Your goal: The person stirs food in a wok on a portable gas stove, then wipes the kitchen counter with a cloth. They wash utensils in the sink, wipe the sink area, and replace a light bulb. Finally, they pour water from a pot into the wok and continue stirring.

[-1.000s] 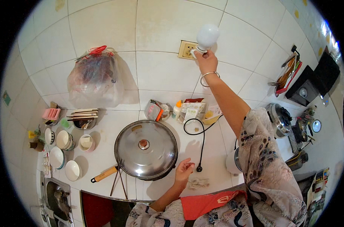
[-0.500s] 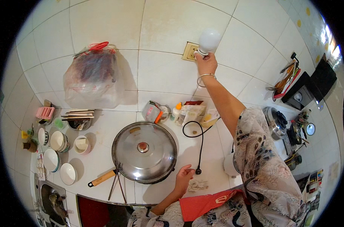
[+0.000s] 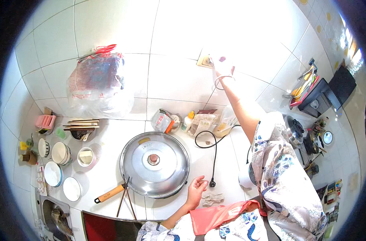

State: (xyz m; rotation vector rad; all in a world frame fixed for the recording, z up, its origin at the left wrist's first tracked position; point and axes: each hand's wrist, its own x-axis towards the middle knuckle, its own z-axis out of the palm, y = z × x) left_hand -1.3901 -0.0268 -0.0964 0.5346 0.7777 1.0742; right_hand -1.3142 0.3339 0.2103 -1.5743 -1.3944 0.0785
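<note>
My right hand [image 3: 222, 68] reaches high up the tiled wall to a wall socket [image 3: 204, 61]. It grips a light bulb there, which is now lost in a strong white glare. A thin bangle sits on that wrist. My left hand [image 3: 196, 188] rests on the white counter with its fingers loosely apart, holding nothing. It lies beside the rim of a large pan under a steel lid [image 3: 155, 162]. The black plug [image 3: 211, 184] of a loose cord lies just right of it.
Chopsticks [image 3: 124, 197] cross the pan's wooden handle [image 3: 110, 193]. Several bowls [image 3: 62, 153] stand at the left, with a full plastic bag [image 3: 96, 80] hanging on the wall above them. Bottles and packets [image 3: 191, 120] line the back. A crumpled cloth [image 3: 213, 198] lies nearby, and a stove [image 3: 295, 129] stands at the right.
The white bulb that was plainly visible at the socket is now swallowed in bright glare. My left hand stayed by the pan's rim and the view shifted slightly.
</note>
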